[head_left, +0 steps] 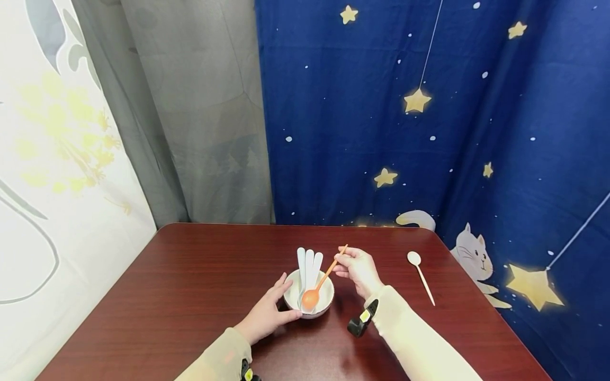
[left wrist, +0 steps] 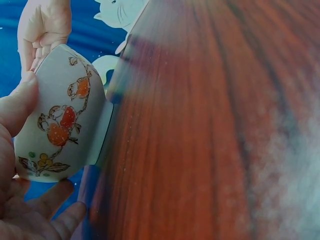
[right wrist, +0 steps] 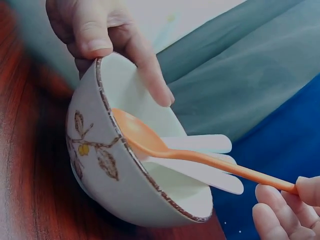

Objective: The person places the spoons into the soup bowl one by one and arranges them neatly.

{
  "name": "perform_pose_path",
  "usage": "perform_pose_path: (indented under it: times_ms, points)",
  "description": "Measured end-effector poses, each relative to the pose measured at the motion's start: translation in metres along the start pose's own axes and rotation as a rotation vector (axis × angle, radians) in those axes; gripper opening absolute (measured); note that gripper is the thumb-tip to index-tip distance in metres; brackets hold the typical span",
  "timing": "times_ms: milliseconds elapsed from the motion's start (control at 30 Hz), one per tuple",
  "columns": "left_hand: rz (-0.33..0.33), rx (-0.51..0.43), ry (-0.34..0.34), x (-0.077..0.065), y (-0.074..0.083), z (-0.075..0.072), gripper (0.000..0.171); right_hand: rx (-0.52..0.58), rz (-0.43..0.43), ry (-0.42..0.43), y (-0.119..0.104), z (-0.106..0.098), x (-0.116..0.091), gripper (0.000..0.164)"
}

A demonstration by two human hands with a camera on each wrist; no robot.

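A white bowl [head_left: 326, 297] with a brown rim and painted fruit branches [left wrist: 61, 125] stands on the table. My left hand [head_left: 267, 316] holds it at the left side, thumb and fingers about the rim, one finger reaching inside in the right wrist view. Between thumb and fingertips, my right hand [head_left: 359, 269] pinches the handle end of an orange spoon [right wrist: 142, 132]. That spoon's head is within the bowl, its handle slanting up over the rim. Several pale handles [head_left: 310, 262] also lean out of the bowl's far side; their lower ends are partly hidden.
A single white spoon [head_left: 414, 258] lies on the reddish-brown wooden table [head_left: 214, 264], right of my right hand. Behind the table hang a grey curtain [head_left: 205, 106] and a blue one [head_left: 333, 132] with stars. Black wrist straps [head_left: 364, 319] are on both sleeves.
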State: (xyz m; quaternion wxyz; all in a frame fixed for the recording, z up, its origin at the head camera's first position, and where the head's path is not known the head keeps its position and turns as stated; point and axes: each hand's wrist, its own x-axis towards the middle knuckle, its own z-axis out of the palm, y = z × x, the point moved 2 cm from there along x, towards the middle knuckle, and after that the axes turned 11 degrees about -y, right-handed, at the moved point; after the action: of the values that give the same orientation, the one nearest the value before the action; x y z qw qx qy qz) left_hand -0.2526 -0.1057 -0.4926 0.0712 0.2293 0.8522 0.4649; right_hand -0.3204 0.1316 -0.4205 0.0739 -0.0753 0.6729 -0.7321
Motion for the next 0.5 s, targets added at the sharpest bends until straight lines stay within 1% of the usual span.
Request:
perform_pose_path:
  times_ms: [233, 500]
  points:
    - [-0.01, 0.009, -0.007, 0.002, -0.004, 0.001, 0.09, -0.016, 0.012, 0.007, 0.005, 0.002, 0.003, 0.033]
    - [-0.006, 0.003, -0.003, 0.002, -0.005, 0.001, 0.091, -0.025, 0.021, -0.001, 0.011, 0.003, 0.006, 0.033]
